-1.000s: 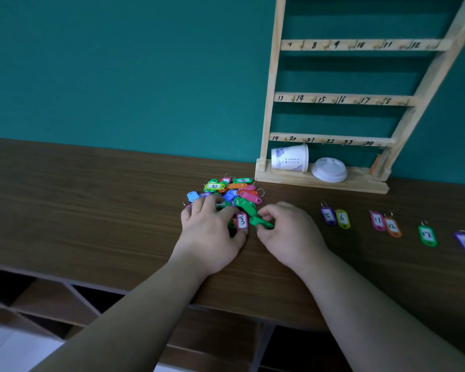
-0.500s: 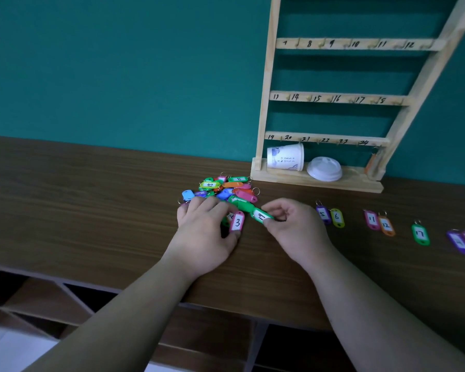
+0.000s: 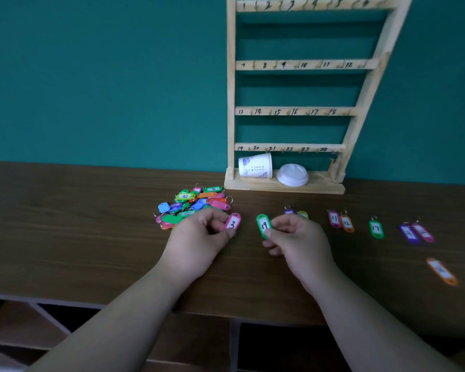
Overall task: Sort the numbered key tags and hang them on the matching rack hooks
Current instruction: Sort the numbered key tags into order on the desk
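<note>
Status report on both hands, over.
Left hand pinches pink plastic tag marked 3. Right hand pinches green plastic tag marked 19. Nothing blocks wooden rack.

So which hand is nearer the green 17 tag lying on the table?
Right. The right hand, pinching the 19 tag, is just left of the green 17 tag; the left hand, holding the 3 tag, is farther left by the pile.
</note>
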